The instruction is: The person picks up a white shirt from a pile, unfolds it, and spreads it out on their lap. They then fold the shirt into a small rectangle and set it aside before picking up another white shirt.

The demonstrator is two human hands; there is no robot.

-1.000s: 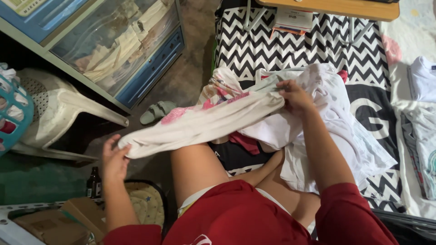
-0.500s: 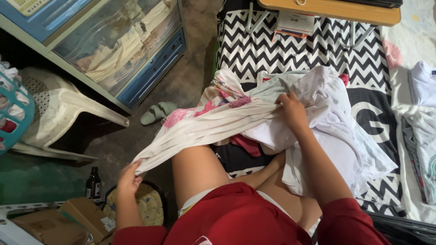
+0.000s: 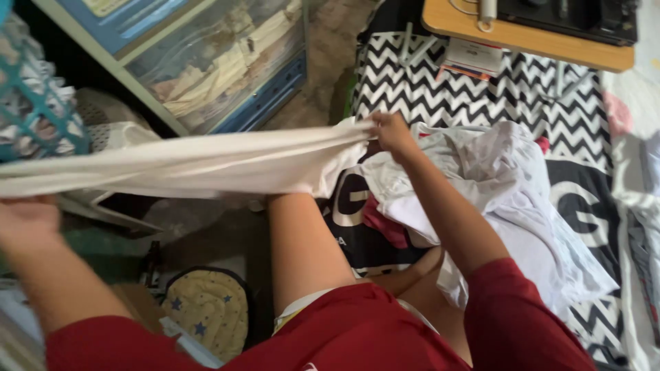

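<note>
From the head view, the right hand (image 3: 390,130) pinches one end of a white cloth (image 3: 206,163) at the far middle, just above a heap of pale clothes (image 3: 509,185) on the zigzag bedspread (image 3: 481,89). The cloth stretches taut to the left edge, where the left hand (image 3: 27,221) sits blurred beneath it; it seems to grip the other end, though I cannot tell for sure. A starred cushion (image 3: 206,309) lies near, below the cloth.
</note>
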